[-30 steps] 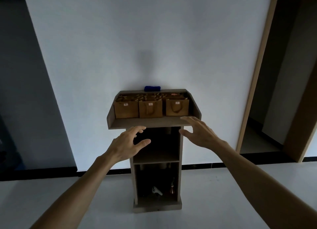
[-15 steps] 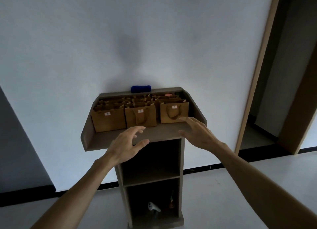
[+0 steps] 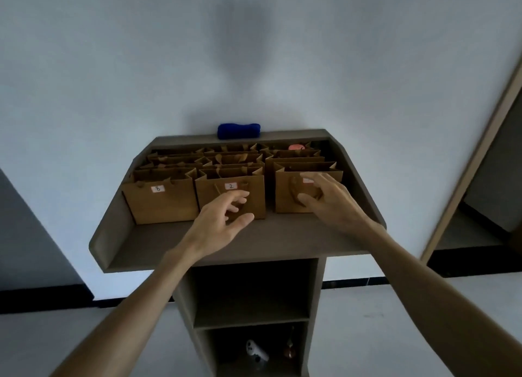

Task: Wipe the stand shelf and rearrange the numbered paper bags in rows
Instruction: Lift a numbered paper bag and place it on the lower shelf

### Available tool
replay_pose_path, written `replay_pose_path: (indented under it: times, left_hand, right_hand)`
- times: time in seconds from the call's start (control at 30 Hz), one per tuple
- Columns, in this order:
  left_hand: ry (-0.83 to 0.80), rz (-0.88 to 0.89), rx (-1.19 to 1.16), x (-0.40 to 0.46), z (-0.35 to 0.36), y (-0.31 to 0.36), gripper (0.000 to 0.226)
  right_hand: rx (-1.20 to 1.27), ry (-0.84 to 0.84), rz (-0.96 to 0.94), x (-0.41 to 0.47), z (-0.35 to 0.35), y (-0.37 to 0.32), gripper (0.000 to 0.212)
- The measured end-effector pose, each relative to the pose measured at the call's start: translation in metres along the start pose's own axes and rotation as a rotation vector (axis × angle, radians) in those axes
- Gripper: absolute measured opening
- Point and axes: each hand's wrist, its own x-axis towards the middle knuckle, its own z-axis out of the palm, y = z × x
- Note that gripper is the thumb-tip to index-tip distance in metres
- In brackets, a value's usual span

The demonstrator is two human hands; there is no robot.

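Observation:
A brown stand's top shelf (image 3: 158, 244) holds several small kraft paper bags in rows. The front row has a bag labelled 8 (image 3: 161, 200), a bag labelled 2 (image 3: 214, 191) and a right bag (image 3: 285, 190) whose label my hand partly hides. My left hand (image 3: 220, 221) hovers in front of bag 2 with fingers loosely spread, holding nothing. My right hand (image 3: 329, 197) reaches over the front of the right bag, fingers spread; I cannot tell if it touches. A folded blue cloth (image 3: 238, 130) lies on the shelf's back ledge.
The stand is against a white wall. Below the top are two open compartments (image 3: 251, 292); the lower one holds a white controller (image 3: 255, 352) and a small dark object (image 3: 290, 351). A doorway frame (image 3: 477, 156) stands to the right. An orange item (image 3: 296, 147) shows in a back bag.
The view has come closer and higher over the shelf. Both hands have moved forward from the shelf's front edge to the front-row bags.

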Motion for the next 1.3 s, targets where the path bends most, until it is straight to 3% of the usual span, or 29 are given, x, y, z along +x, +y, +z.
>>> replay_pose_path:
  times: [0.43,0.8,1.13,1.3]
  left_hand:
    - [0.052,-0.026,0.066,0.068,0.005,-0.056,0.045]
    - [0.182,-0.012,0.059,0.087,-0.043,-0.113,0.035]
    - [0.085,0.035,0.31,0.11,-0.069,-0.176,0.031]
    - [0.034,0.159,0.439,0.106,-0.064,-0.2,0.027]
  right_hand:
    - [0.063,-0.052,-0.086,0.094,0.059,0.05,0.047]
    - [0.04,-0.092,-0.223,0.151,0.107,0.012,0.031]
    - [-0.376,-0.298,-0.26,0.185,0.148,-0.009,0.036]
    - [-0.414,-0.264,-0.262,0.175,0.154,-0.005,0.031]
